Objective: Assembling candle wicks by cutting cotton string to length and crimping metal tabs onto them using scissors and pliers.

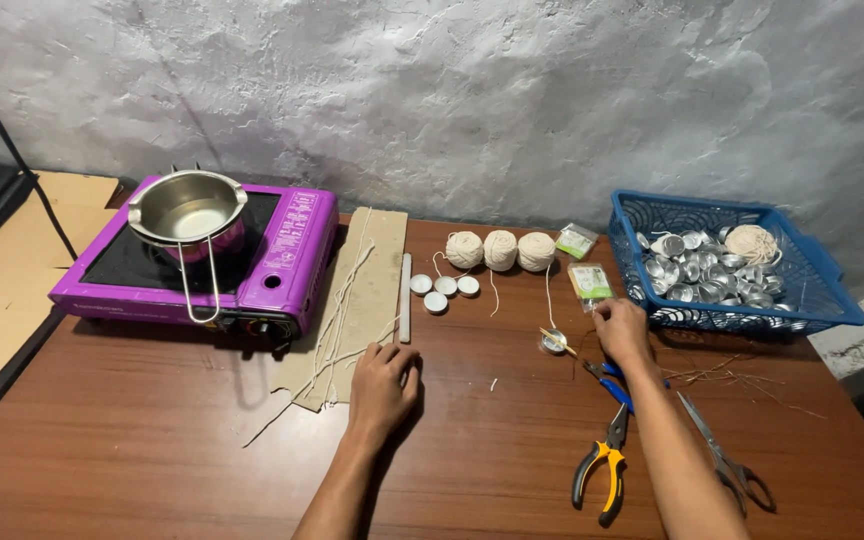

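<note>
Left hand [384, 385]: you are resting it knuckles up, fingers curled together, on the table [152, 440] beside the cardboard sheet [362, 290].
Right hand [620, 330]: you are pinching a small packet [589, 282] near the blue basket [812, 290].
Pliers [604, 455]: lying by your right forearm.

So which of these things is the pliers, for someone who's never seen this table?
Start at the blue plastic basket on the wooden table's right side, then come toward the right hand. The pliers lie beside that forearm, with yellow-and-black handles, unlike the plain metal scissors to its right.
</note>
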